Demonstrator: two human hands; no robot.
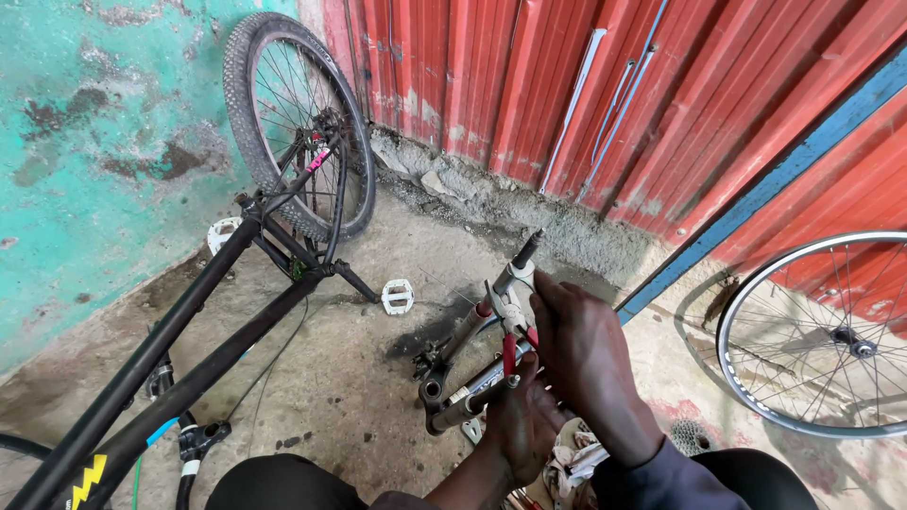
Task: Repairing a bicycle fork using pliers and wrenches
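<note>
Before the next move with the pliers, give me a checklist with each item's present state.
1. Pliers gripped: ok, the right hand is closed around the red handles.
2. Fork steadied: ok, the left hand holds its lower leg.
3. Plier tips on the part: cannot tell, the contact point is too small to read.
4. Fork off the ground: ok, it is raised above the concrete floor.
5. Bike frame out of the way: ok, it lies to the left, apart from both hands.
6. Loose wheel out of the way: ok, it leans to the right, untouched.
</note>
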